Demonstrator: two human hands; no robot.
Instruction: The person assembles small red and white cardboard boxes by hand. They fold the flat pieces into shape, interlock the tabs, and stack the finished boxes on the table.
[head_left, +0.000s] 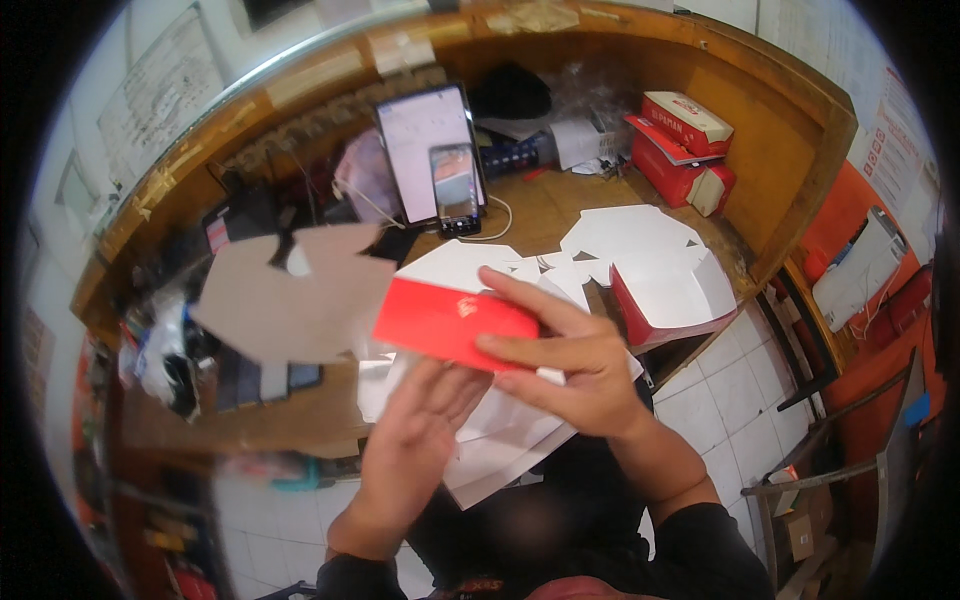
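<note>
In front of me is a partly folded cardboard box blank (pixel 295 300), with a broad greyish face reaching left and a bright red panel (pixel 440 320) at its right end. My right hand (pixel 575 365) grips the red panel, fingers over its face and right end. Below that panel, my left hand (pixel 415 420) is held flat, its straight fingers touching the lower edge; their tips are hidden. White cut-out box blanks (pixel 530 430) lie under both hands. A red box with a white inside (pixel 680 290) stands open at the right edge of the table, its lid flap spread backward.
Behind the blanks a tablet (pixel 415 130) leans upright, with a phone (pixel 455 190) before it and a white cable alongside. Red boxes (pixel 685 140) are stacked in the back right corner. Plastic bags (pixel 170 350) crowd the left side. A raised wooden edge (pixel 800 110) borders the table.
</note>
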